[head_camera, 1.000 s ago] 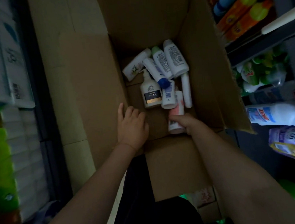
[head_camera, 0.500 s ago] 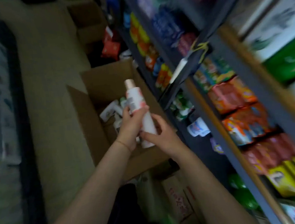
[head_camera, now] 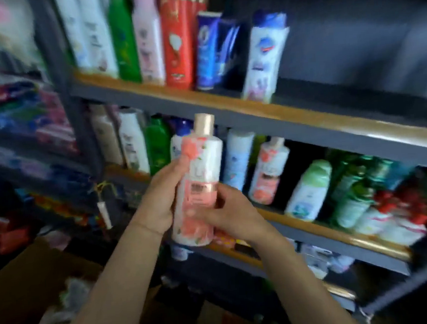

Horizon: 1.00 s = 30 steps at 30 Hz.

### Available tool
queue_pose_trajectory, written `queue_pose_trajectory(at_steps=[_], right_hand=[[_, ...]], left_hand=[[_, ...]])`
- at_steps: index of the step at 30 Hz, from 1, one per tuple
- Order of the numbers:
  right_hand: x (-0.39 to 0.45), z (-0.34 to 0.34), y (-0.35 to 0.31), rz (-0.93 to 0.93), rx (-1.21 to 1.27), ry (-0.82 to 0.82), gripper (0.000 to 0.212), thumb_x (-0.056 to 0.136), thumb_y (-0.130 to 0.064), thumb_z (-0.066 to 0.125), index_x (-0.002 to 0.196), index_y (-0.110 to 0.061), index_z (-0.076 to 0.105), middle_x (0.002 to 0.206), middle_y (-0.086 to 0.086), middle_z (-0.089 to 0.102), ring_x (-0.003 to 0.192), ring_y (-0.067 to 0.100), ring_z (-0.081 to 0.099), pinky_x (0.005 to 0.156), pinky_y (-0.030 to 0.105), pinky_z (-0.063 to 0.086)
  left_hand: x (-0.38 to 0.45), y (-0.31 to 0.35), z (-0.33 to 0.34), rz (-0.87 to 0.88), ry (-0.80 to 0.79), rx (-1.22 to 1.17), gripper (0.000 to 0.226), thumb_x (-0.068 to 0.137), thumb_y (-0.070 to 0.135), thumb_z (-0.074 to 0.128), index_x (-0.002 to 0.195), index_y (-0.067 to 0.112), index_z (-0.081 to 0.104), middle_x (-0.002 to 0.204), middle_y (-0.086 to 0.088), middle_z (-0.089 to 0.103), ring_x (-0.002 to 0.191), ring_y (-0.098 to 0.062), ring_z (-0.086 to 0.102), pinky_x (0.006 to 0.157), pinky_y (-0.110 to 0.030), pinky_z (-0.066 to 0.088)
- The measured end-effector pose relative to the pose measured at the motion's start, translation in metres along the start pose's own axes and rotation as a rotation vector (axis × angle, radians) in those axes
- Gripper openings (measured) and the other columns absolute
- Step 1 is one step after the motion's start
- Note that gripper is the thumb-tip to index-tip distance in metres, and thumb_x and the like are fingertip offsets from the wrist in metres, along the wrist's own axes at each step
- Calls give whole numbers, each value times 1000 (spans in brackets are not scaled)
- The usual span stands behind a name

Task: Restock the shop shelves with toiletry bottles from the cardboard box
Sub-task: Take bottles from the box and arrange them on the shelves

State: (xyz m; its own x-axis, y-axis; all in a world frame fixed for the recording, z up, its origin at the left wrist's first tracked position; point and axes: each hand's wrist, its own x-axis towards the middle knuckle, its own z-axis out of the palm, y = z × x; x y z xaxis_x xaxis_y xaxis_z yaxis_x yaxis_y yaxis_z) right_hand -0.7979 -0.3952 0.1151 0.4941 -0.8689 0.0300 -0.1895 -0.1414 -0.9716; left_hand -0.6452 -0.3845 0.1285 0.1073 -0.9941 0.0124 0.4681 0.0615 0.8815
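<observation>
Before the middle shelf (head_camera: 314, 220), both hands — left hand (head_camera: 163, 199) and right hand (head_camera: 226, 213) — close around one upright pink-and-white bottle (head_camera: 199, 188), held clear of the shelf. Matching bottle (head_camera: 268, 173) already shelved; cardboard box (head_camera: 26, 291) below apparently holds more — restocking unfinished.

A small white tag (head_camera: 105, 214) dangles on string beside blurred colourful packets (head_camera: 22, 110).

You face dim grey metal shelving (head_camera: 268, 121) with wood-toned boards, rising above and beyond your hands; a grey upright post (head_camera: 53, 59) stands up-left of them, everything motion-blurred.
</observation>
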Motion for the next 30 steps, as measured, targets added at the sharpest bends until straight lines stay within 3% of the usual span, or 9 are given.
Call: queue_pose_trajectory(at_steps=[2,4,8,12,14,16,18,23,30], right_hand=[[-13,-29,-2,-44,-42,80,46,72,-12,85,112,-28,67,106,-10,74,100,3,68,84,20,54],[-25,-50,4,-62,-57,200,50,68,-11,88,112,-27,68,107,-11,74,101,3,68,87,24,54],[-40,-80,21,-40,-94,429,39,65,-18,89,97,-28,70,94,-6,75,93,14,70,83,43,57],[-39,-96,33,-26,-188,576,35,64,-34,85,92,-23,66,86,-1,73,85,18,70,78,45,56],[-36,-101,38,-2,-210,601,41,61,-41,85,91,-22,66,87,0,73,86,19,70,80,47,56],[-34,-105,41,42,-237,616,47,61,-39,89,99,-23,66,93,-4,73,91,14,69,84,43,56],[-33,-110,44,78,-264,607,51,63,-34,90,106,-23,65,100,-5,73,95,12,68,87,40,56],[-24,-120,46,134,-370,544,53,65,-29,89,111,-19,65,100,-5,71,94,12,65,82,30,53],[-10,-125,49,163,-477,504,55,64,-34,88,111,-19,65,97,-9,68,91,9,63,74,20,45]], left_hand=[[9,-1,37,41,-90,39,19,80,29,75,92,15,79,97,-11,76,86,-21,72,76,-33,58],[17,-7,62,68,-130,101,13,84,24,69,85,18,80,93,-7,76,87,-18,70,79,-33,53],[30,-31,76,38,-131,394,17,90,24,63,85,27,79,99,2,76,100,-16,69,87,-35,54],[44,-71,66,-19,-173,710,30,95,7,52,102,29,71,110,3,71,95,-13,66,77,-26,51],[52,-91,61,-33,-217,897,38,94,3,47,117,26,65,120,-6,68,89,-15,66,78,-27,53],[58,-104,59,-51,-323,1106,48,95,6,44,138,25,52,138,-5,56,107,-22,63,92,-34,53],[60,-110,58,-56,-416,1224,52,96,9,43,147,23,43,147,-1,44,124,-24,54,98,-32,48],[62,-122,49,29,-453,1385,38,98,14,44,134,19,56,135,-3,52,118,-22,54,97,-29,45],[60,-127,43,93,-408,1327,35,96,10,46,128,15,61,126,-3,56,112,-18,55,95,-27,44]])
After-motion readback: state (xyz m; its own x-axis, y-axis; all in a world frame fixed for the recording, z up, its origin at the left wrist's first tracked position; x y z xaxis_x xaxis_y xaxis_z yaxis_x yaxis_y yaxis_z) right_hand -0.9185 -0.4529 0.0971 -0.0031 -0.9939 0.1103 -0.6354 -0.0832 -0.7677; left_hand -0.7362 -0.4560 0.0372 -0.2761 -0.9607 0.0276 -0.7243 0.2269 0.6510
